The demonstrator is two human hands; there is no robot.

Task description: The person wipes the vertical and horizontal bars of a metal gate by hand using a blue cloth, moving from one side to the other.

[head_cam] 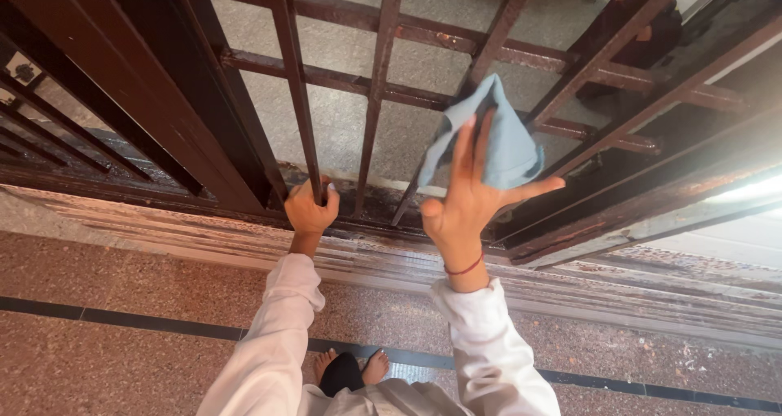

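Head view: you are looking down along a dark metal grille set over a worn stone sill. Your left hand is closed in a fist round one upright bar, low down, just above the sill. That bar is stiff and fixed, so it should serve as a firm hold to steady yourself — the paint looks chipped and rusty in places, so expect a rough surface rather than a slick one.

Your right hand is spread open, fingers fanned and thumb out to the side. A light blue cloth is held by the fingers against a slanting bar, at about the middle of the grille's height in this view. The cloth is soft, light and limp; it hangs in a fold and peaks above your fingertips. Held with a flat hand like this, it could slide off the narrow bar — wrapping it round the bar and closing your fingers would likely hold it better. Whether any finger pinches it from behind cannot be told.

Below, white sleeves cover both arms, and your bare feet stand on a speckled reddish floor crossed by a dark stripe. Beyond the bars lies a paler floor.
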